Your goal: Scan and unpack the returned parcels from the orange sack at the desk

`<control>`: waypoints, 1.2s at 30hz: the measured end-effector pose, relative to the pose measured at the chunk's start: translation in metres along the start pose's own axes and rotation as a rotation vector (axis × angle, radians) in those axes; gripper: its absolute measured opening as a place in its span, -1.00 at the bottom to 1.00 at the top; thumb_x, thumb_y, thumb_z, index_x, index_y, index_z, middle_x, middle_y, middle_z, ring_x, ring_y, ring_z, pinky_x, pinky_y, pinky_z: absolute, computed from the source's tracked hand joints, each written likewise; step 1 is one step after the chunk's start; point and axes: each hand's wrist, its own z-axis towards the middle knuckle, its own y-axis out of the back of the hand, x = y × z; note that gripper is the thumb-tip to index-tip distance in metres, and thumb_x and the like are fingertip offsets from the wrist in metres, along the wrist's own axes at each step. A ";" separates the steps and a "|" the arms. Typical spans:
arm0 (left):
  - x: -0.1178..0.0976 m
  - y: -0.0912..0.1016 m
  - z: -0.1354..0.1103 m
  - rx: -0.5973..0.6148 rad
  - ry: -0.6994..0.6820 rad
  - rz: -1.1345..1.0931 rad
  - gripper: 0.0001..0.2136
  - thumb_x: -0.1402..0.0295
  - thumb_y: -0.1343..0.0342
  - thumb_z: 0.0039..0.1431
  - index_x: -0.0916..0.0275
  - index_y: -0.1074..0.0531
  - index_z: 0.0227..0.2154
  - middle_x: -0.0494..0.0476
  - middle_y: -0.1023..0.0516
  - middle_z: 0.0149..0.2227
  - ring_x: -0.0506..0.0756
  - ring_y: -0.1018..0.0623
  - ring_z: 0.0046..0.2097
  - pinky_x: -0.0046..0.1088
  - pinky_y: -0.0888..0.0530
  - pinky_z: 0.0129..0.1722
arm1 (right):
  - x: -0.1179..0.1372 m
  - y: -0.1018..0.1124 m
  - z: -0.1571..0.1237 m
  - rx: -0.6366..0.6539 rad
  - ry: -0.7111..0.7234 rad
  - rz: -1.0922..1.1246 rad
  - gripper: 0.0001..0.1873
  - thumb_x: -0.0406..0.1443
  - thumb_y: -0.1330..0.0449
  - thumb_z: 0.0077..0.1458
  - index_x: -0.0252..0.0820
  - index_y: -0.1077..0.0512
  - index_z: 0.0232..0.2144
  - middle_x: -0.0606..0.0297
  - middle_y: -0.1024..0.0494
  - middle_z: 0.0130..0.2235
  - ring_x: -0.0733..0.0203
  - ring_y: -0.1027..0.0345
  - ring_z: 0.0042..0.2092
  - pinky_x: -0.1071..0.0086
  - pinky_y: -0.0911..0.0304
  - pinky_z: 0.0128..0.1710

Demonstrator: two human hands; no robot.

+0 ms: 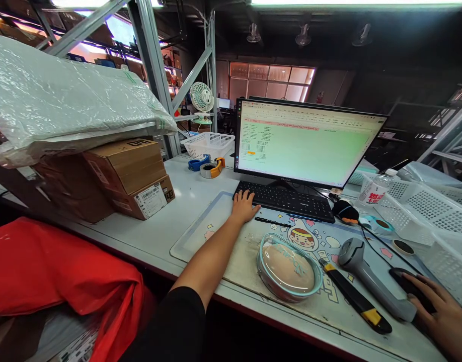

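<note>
My left hand (244,205) rests on the left end of a black keyboard (291,201), its fingers spread over the keys. At the right edge, my right hand (442,306) is wrapped over a black computer mouse (406,284). Beside that hand lies a grey barcode scanner (370,276), with a black and yellow utility knife (357,296) to its left. A clear lidded container (289,269) with something beige inside sits on the patterned desk mat (212,246). A black pen (272,221) lies just below the keyboard.
A monitor (306,146) showing a spreadsheet stands behind the keyboard. Cardboard boxes (129,166) under bubble wrap (72,95) fill the left side. Tape dispensers (212,168) and a white basket (208,143) are behind. A bottle (378,188) and white baskets (427,206) stand right.
</note>
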 end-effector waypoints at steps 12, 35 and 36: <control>-0.001 0.000 0.000 0.028 -0.024 -0.004 -0.38 -0.05 -0.01 0.43 0.11 -0.28 0.43 0.20 -0.07 0.56 0.42 -0.05 0.54 0.09 -0.04 0.51 | 0.012 0.009 -0.005 0.076 -0.090 -0.125 -0.34 0.16 -0.02 0.21 0.11 -0.50 0.21 0.00 -0.46 0.26 -0.37 -0.51 0.14 -0.21 -0.49 0.00; -0.002 0.001 -0.001 -0.007 -0.037 -0.026 -0.41 0.00 -0.02 0.43 0.12 -0.31 0.40 0.20 -0.13 0.54 0.40 -0.06 0.54 0.12 -0.03 0.51 | 0.021 0.015 -0.006 0.047 -0.076 -0.125 -0.41 0.09 -0.09 0.13 0.21 -0.50 0.17 0.04 -0.48 0.18 -0.44 -0.46 0.19 -0.29 -0.41 0.12; -0.002 0.001 -0.001 -0.007 -0.037 -0.027 -0.41 0.00 -0.01 0.43 0.12 -0.31 0.40 0.20 -0.13 0.54 0.39 -0.06 0.54 0.12 -0.03 0.51 | 0.022 0.015 -0.006 0.046 -0.076 -0.120 -0.41 0.09 -0.09 0.12 0.23 -0.50 0.17 0.05 -0.48 0.17 -0.44 -0.46 0.18 -0.30 -0.40 0.12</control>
